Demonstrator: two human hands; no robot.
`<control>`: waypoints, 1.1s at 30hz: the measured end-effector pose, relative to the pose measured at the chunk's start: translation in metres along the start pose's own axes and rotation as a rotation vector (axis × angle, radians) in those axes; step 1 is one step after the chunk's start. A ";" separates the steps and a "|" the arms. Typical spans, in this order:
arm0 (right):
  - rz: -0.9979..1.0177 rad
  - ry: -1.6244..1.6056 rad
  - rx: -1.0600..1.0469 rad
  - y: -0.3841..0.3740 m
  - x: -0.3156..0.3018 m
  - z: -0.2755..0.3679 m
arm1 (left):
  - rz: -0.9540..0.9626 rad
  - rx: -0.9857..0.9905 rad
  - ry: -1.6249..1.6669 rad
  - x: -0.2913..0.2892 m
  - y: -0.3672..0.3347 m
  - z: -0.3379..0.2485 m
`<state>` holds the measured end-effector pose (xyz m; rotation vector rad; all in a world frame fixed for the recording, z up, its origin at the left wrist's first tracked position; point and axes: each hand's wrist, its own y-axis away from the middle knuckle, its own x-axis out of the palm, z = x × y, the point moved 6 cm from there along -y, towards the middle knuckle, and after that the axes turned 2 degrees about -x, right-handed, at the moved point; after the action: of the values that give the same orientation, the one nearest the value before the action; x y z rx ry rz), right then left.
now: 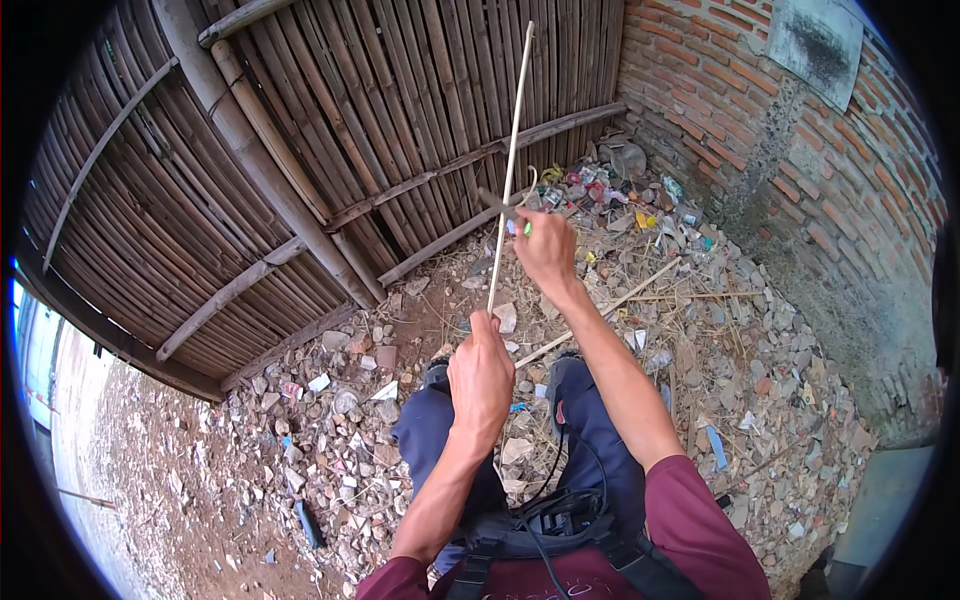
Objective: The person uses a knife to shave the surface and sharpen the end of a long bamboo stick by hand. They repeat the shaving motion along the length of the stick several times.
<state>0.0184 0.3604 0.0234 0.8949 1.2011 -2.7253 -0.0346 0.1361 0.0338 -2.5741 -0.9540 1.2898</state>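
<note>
My left hand (pixel 481 378) is closed round the lower end of a long, thin, pale bamboo strip (pixel 513 140). The strip rises from my fist, tilted slightly right, toward the slatted wall. Higher up, my right hand (pixel 547 248) is closed on a knife with a bit of green at its grip. Its dark blade (pixel 493 201) points up and left and crosses the strip, seemingly against it. A thin pale curl (pixel 532 184) stands beside the strip, just above my right hand. My fingers hide most of the knife's handle.
A bamboo-slat wall (pixel 400 90) with thick poles stands ahead and left, meeting a brick wall (pixel 810 170) at right. Rubbish (pixel 610 185) lies in their corner. Stones and litter cover the ground (pixel 330 440). Another pale strip (pixel 625 298) lies beyond my feet. Black cables (pixel 565 510) hang at my lap.
</note>
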 end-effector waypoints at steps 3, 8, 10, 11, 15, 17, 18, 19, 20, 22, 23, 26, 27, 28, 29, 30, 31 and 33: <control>-0.037 0.067 0.116 -0.028 -0.018 -0.046 | 0.078 -0.009 0.010 0.007 0.030 0.004; -0.048 0.060 0.149 -0.022 -0.037 -0.047 | 0.145 -0.045 0.229 -0.007 0.030 0.010; -0.087 -0.003 0.027 -0.014 -0.040 -0.025 | 0.231 -0.177 0.457 -0.005 0.022 0.012; -0.026 0.014 0.028 -0.010 -0.038 -0.015 | 0.243 -0.198 0.474 -0.005 0.019 0.013; 0.048 -0.078 -0.047 0.010 -0.029 0.016 | 0.203 -0.189 0.492 -0.006 0.006 0.012; 0.031 -0.087 -0.247 0.017 -0.030 0.041 | 0.183 -0.186 0.484 -0.012 0.001 0.010; 0.032 -0.090 -0.247 0.021 -0.029 0.047 | 0.164 -0.183 0.478 -0.016 -0.002 0.008; 0.050 -0.099 -0.234 0.024 -0.028 0.050 | 0.165 -0.180 0.478 -0.017 -0.004 0.006; 0.069 -0.108 -0.222 0.025 -0.027 0.051 | 0.141 -0.186 0.460 -0.019 -0.006 0.005; 0.056 -0.084 -0.248 0.026 -0.028 0.054 | 0.116 -0.192 0.439 -0.020 -0.008 0.006; 0.044 -0.075 -0.259 0.026 -0.029 0.056 | 0.103 -0.175 0.440 -0.019 -0.009 0.009; 0.051 -0.053 -0.265 0.024 -0.030 0.056 | 0.054 -0.119 0.364 -0.022 -0.009 0.005; 0.071 -0.042 -0.261 0.024 -0.029 0.054 | 0.015 -0.079 0.288 -0.024 -0.009 0.001; 0.072 -0.044 -0.263 0.023 -0.029 0.056 | 0.012 -0.081 0.287 -0.022 -0.007 0.000; 0.096 -0.046 -0.231 0.022 -0.027 0.056 | -0.053 -0.041 0.236 -0.025 -0.004 -0.003; 0.120 -0.048 -0.199 0.022 -0.025 0.055 | -0.118 -0.002 0.185 -0.028 -0.001 -0.005; 0.119 -0.044 -0.197 0.023 -0.024 0.052 | -0.115 -0.001 0.188 -0.025 0.000 -0.005; 0.039 -0.036 -0.268 0.025 -0.027 0.051 | -0.124 0.011 0.168 -0.023 0.001 -0.005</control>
<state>0.0224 0.3026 0.0478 0.8225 1.4788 -2.4590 -0.0398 0.1228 0.0523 -2.5221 -1.0517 1.0262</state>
